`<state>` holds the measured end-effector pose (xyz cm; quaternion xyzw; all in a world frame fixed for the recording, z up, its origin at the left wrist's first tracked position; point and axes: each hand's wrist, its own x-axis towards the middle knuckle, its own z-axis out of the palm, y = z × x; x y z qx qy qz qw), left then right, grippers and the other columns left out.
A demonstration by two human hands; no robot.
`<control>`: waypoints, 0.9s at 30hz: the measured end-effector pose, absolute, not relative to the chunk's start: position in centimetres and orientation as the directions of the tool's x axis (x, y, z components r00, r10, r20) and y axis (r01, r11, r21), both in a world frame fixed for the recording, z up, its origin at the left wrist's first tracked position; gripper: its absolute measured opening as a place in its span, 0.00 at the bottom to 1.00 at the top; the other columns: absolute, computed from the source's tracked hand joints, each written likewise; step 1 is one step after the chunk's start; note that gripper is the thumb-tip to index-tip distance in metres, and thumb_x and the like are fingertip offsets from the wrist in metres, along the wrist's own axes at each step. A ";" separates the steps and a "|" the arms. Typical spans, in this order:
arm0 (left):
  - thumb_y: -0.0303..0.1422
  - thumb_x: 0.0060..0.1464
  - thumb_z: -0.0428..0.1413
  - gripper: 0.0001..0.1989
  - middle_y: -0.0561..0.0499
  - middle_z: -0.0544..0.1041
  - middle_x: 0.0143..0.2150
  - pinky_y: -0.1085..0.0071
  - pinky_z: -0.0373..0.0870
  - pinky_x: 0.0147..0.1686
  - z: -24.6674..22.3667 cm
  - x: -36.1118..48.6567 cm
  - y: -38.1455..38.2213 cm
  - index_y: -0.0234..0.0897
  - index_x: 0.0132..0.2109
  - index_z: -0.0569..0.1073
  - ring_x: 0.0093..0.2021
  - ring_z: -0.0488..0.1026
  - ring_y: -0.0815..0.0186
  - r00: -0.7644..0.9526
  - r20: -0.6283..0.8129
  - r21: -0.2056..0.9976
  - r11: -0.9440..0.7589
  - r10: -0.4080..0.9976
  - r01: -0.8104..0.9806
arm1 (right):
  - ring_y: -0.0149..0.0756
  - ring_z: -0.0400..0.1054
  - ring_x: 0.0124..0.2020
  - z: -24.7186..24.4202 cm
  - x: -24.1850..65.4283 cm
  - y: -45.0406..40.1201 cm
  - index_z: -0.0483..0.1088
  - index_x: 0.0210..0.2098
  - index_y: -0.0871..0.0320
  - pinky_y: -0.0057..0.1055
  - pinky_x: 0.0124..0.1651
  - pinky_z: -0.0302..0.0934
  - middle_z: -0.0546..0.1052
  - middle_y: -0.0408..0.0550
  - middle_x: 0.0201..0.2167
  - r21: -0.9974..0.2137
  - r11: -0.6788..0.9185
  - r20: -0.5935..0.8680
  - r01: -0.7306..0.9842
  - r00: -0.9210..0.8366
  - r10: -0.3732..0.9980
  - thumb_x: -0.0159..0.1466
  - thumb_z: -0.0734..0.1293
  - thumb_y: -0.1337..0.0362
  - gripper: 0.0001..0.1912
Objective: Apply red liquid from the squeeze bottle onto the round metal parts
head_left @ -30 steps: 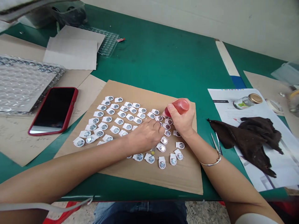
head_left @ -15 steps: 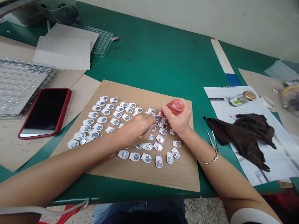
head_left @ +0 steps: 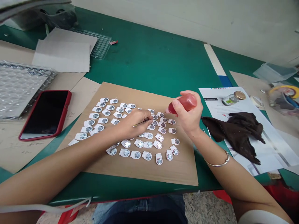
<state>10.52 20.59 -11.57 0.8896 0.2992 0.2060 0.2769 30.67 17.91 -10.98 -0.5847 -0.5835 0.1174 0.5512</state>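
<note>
With the clock laid over the brown cardboard sheet (head_left: 130,172), a thin tool (head_left: 143,123) is held near the middle by the left hand (head_left: 132,124). The tool is pinched with the fingers closed on it, but its tip is hard to make out, and whether a tab is touched by it cannot be told. At two o'clock, a round red thing (head_left: 187,102) is gripped by the right hand (head_left: 189,116), with the thumb and fingers wrapped around it, so only its shiny top can be seen. It is held up over the edge of the sheet. The sheet is covered with little white tabs (head_left: 147,155), each with a shiny silver disc. Some tabs near the middle are hidden by the left hand, and more toward eight o'clock are covered by the left arm. Between nine and ten o'clock a red-edged phone (head_left: 45,115) is seen, with its screen dark. Past it, a clear bumpy tray (head_left: 18,90) is cut off by the picture's side. At three o'clock a dark cloth (head_left: 243,137) is spread over white paper (head_left: 272,149), and beside it a shiny pointed tool (head_left: 208,133) is mostly hidden by the right arm.
</note>
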 end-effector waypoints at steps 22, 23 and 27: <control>0.28 0.55 0.50 0.07 0.52 0.74 0.27 0.73 0.61 0.28 -11.2 10.5 20.7 0.32 0.31 0.71 0.27 0.69 0.71 0.733 0.155 0.648 -0.628 0.662 0.431 | 0.31 0.71 0.32 -13.3 30.1 15.3 0.71 0.31 0.58 0.31 0.38 0.68 0.76 0.45 0.30 -0.832 0.219 0.429 0.509 0.340 0.837 0.51 0.70 0.58 0.11; 0.28 0.55 0.50 0.07 0.52 0.74 0.26 0.73 0.61 0.28 -11.1 10.5 20.7 0.32 0.31 0.71 0.26 0.69 0.71 0.733 0.151 0.646 -0.627 0.663 0.435 | 0.31 0.71 0.33 -13.3 30.1 15.3 0.71 0.30 0.58 0.30 0.38 0.68 0.76 0.45 0.30 -0.823 0.222 0.439 0.522 0.338 0.833 0.50 0.70 0.58 0.11; 0.27 0.54 0.50 0.07 0.51 0.74 0.27 0.73 0.61 0.27 -10.9 10.5 20.7 0.32 0.33 0.72 0.26 0.69 0.70 0.744 0.146 0.642 -0.635 0.652 0.430 | 0.31 0.71 0.33 -13.1 30.1 15.4 0.71 0.30 0.58 0.31 0.38 0.68 0.76 0.45 0.30 -0.808 0.221 0.451 0.547 0.332 0.828 0.50 0.70 0.58 0.11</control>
